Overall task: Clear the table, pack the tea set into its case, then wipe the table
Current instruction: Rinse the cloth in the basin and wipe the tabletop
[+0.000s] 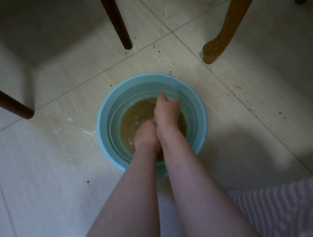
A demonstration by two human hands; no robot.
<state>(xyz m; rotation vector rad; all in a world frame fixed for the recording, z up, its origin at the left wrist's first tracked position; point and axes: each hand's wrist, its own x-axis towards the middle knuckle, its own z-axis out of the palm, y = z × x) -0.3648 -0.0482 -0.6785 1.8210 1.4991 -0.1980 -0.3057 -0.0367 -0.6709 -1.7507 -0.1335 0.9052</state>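
I am clenching both fists at frame centre in the brown water (132,116) of the basin (103,123), left hand (146,134) lower, right hand (167,111) just above, seemingly wringing a cloth (155,123); only its bluish sliver is showing between them.

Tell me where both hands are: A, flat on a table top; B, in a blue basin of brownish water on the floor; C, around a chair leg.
B: the left hand and right hand meet at the brownish water inside the light blue basin on the tiled floor.
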